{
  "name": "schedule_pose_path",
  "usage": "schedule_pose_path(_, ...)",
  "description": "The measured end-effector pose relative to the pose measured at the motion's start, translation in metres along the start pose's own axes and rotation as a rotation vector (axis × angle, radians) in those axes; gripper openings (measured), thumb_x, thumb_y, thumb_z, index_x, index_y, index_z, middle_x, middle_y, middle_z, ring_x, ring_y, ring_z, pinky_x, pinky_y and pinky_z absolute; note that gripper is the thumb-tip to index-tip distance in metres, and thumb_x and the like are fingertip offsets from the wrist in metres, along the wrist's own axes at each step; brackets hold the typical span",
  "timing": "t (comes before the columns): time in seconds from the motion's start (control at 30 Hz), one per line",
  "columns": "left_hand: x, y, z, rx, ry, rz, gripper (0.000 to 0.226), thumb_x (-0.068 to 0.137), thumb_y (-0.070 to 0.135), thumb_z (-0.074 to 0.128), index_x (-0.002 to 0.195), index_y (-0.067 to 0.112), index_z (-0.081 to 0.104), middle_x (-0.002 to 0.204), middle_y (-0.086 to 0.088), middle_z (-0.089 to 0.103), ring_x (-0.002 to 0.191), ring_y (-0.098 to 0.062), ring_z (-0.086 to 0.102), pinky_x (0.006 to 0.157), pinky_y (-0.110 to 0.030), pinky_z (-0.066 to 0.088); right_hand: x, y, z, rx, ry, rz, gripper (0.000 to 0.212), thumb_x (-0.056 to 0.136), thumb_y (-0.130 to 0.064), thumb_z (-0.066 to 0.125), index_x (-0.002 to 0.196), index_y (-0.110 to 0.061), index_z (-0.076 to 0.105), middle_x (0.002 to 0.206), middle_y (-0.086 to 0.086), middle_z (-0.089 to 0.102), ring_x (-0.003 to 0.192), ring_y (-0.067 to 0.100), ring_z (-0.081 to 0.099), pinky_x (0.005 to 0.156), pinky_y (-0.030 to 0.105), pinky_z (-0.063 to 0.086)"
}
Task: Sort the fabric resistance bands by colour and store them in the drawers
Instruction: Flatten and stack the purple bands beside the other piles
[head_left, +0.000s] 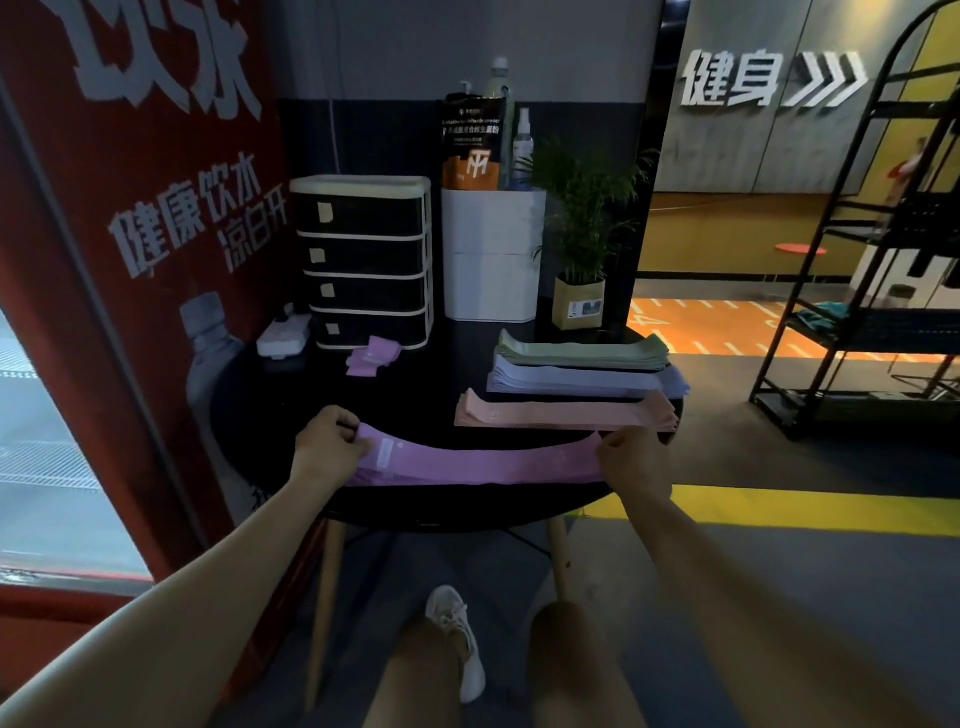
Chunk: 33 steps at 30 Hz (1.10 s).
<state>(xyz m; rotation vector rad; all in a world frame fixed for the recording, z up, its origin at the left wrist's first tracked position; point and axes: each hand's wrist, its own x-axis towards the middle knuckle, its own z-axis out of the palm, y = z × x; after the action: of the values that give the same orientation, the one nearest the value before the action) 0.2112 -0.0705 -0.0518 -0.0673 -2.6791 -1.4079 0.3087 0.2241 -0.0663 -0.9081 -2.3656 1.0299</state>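
While your left hand (330, 441) and right hand (631, 457) each keep a clamped grip on one end of the purple band (478, 462), that band spans flat between them along the near edge of the round black table (415, 389). Your fingers are curled over the fabric at both ends, so each grip is closed on the band, not apart. A small white label on the band sits just beside the left grip. Directly beyond the right grip lies the pink stack (566, 413), nearly touching the held band. Farther out from that grip comes the lavender stack (582, 379), then the green stack (582, 353), each laid lengthwise and parallel to the band you hold. Beyond the left grip, well apart from it, a folded purple band (371, 356) rests on the table just in front of the drawer unit (363, 260). That unit has four dark drawers in a cream frame, all pushed in, each bearing a small pale tag. A white power strip (283, 338) lies to the left of the unit. To its right stand a white box (491, 254) holding bottles and a potted plant (582, 296).
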Motion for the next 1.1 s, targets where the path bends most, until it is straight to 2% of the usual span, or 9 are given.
schedule_pose_path(0.23,-0.005,-0.017,0.01,-0.013,0.047,0.062,0.02,0.079,0.0,0.067,0.09,0.009,0.053,0.078,0.002,0.052,0.077,-0.016,0.05,0.073,-0.025,0.037,0.007,0.013,0.015,-0.069,0.026,0.006,0.019,0.086,-0.011,0.049,0.071,-0.005,0.06,0.077,0.015,0.057,0.073,0.032,0.054,0.063,0.029,0.036)
schedule_pose_path(0.33,-0.008,-0.025,0.017,-0.058,0.064,0.074,0.02,0.08,-0.001,0.066,0.091,0.01,0.053,0.078,0.004,0.05,0.078,-0.015,0.049,0.073,-0.024,0.037,0.009,0.017,0.022,-0.114,0.063,-0.029,0.021,0.09,-0.015,0.05,0.085,-0.002,0.065,0.091,0.016,0.065,0.086,0.035,0.06,0.065,0.03,0.039)
schedule_pose_path(0.47,-0.01,-0.034,0.023,-0.072,0.109,0.119,0.019,0.082,0.0,0.063,0.093,0.012,0.053,0.09,-0.004,0.055,0.081,-0.016,0.05,0.07,-0.02,0.036,0.003,0.016,0.023,-0.179,0.142,-0.142,0.014,0.085,-0.002,0.048,0.095,0.0,0.058,0.109,0.021,0.054,0.101,0.037,0.049,0.074,0.036,0.038)
schedule_pose_path(0.57,-0.008,-0.037,0.024,-0.068,0.117,0.149,0.021,0.082,0.0,0.063,0.094,0.014,0.054,0.097,-0.007,0.055,0.081,-0.014,0.051,0.067,-0.014,0.036,-0.012,0.003,0.022,-0.256,0.241,-0.275,0.023,0.082,0.001,0.05,0.105,-0.002,0.055,0.115,0.021,0.048,0.109,0.038,0.04,0.084,0.041,0.034)
schedule_pose_path(0.63,-0.01,-0.039,0.026,-0.067,0.13,0.166,0.021,0.082,0.0,0.063,0.094,0.015,0.053,0.099,-0.007,0.055,0.083,-0.014,0.051,0.07,-0.017,0.037,-0.024,-0.014,0.028,-0.26,0.265,-0.381,0.029,0.081,-0.003,0.056,0.11,-0.007,0.057,0.118,0.019,0.048,0.112,0.039,0.04,0.089,0.043,0.034)
schedule_pose_path(0.73,-0.011,-0.038,0.028,-0.071,0.149,0.183,0.022,0.082,0.0,0.062,0.094,0.017,0.053,0.1,-0.006,0.054,0.085,-0.014,0.051,0.072,-0.017,0.039,-0.039,-0.036,0.046,-0.232,0.069,-0.644,0.03,0.084,-0.014,0.061,0.113,-0.009,0.059,0.12,0.013,0.051,0.111,0.035,0.043,0.089,0.04,0.035)
schedule_pose_path(0.83,-0.01,-0.04,0.029,-0.06,0.163,0.203,0.022,0.082,0.001,0.063,0.098,0.014,0.056,0.102,-0.004,0.052,0.087,-0.013,0.051,0.078,-0.022,0.041,-0.043,-0.037,0.068,-0.275,-0.152,-0.731,0.036,0.09,-0.027,0.056,0.123,-0.015,0.055,0.125,0.006,0.049,0.117,0.028,0.041,0.091,0.038,0.034)
schedule_pose_path(0.97,-0.01,-0.044,0.028,-0.004,0.151,0.296,0.033,0.084,0.0,0.06,0.114,0.013,0.06,0.112,0.007,0.044,0.1,-0.009,0.049,0.087,-0.019,0.036,-0.04,-0.023,0.08,-0.253,-0.146,-0.697,0.035,0.09,-0.03,0.055,0.12,-0.013,0.06,0.117,0.008,0.059,0.108,0.032,0.049,0.09,0.041,0.042)
schedule_pose_path(1.1,-0.008,-0.047,0.029,0.034,0.115,0.363,0.029,0.085,-0.004,0.054,0.106,0.013,0.066,0.11,0.009,0.049,0.103,-0.01,0.05,0.088,-0.021,0.037,-0.041,-0.024,0.081,-0.278,-0.147,-0.708,0.035,0.091,-0.033,0.05,0.118,-0.014,0.062,0.116,0.008,0.06,0.108,0.033,0.05,0.089,0.04,0.041)
